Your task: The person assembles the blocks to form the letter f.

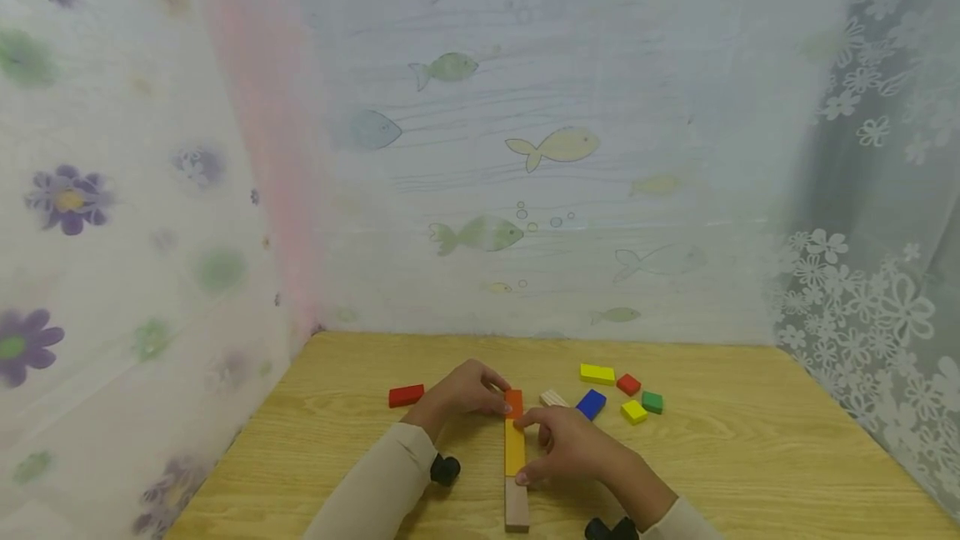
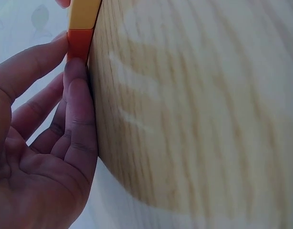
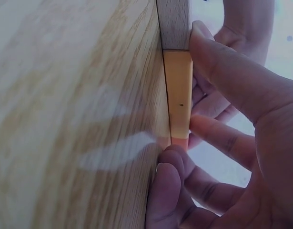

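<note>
A straight row of blocks lies on the wooden table in the head view: an orange-red block (image 1: 513, 400) at the far end, a yellow-orange block (image 1: 514, 450) in the middle, a plain wood block (image 1: 516, 505) nearest me. My left hand (image 1: 467, 390) pinches the orange-red block between thumb and fingers, its fingertips down by the tabletop in the left wrist view. From the other side, my right hand (image 1: 576, 442) holds the yellow-orange block, index finger near its far end and thumb at the seam with the wood block. All three blocks meet end to end.
Left of the row lies a red block (image 1: 407, 395). To the right are a striped wood block (image 1: 553, 398), a blue block (image 1: 591, 404), a long yellow block (image 1: 597, 374) and small red, green (image 1: 652, 402) and yellow pieces (image 1: 633, 412). Patterned curtains border the table (image 1: 337, 440).
</note>
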Available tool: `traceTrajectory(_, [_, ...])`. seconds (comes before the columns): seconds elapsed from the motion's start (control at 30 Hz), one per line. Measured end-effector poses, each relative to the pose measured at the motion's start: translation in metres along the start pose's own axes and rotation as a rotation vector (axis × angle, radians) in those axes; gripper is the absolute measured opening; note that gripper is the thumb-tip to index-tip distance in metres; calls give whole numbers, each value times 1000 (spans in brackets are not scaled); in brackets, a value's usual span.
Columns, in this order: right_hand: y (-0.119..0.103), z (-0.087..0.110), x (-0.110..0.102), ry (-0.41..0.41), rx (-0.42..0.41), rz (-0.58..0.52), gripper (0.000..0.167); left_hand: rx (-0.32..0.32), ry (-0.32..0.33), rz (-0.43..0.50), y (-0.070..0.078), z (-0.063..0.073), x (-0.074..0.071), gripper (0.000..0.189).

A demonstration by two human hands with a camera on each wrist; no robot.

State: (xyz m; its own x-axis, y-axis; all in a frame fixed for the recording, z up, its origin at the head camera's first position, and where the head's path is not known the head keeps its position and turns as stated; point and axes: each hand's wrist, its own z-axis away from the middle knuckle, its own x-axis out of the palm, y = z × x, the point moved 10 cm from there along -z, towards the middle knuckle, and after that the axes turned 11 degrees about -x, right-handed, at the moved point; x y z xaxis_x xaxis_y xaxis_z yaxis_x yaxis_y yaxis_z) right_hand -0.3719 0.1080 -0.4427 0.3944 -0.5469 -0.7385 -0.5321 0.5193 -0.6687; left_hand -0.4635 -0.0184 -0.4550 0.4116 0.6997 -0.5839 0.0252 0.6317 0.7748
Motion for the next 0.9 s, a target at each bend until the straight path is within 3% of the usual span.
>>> traceTrajectory(0.2, [0,0,1,-3,2,0,64,8,0,-25,-1,-1,2,33])
traceTrajectory(0.33, [2,0,1,-7,5,-8,64,26,-14,-75,2,2,5,44])
traceTrajectory(0.63, [1,-3,2,-4,-11,-5,63,74,-125,-68,5,14,14,76])
traceTrajectory(0.9, [1,-2,1,0,-14,-10,64,47,-93,-64,8,18,15,75])
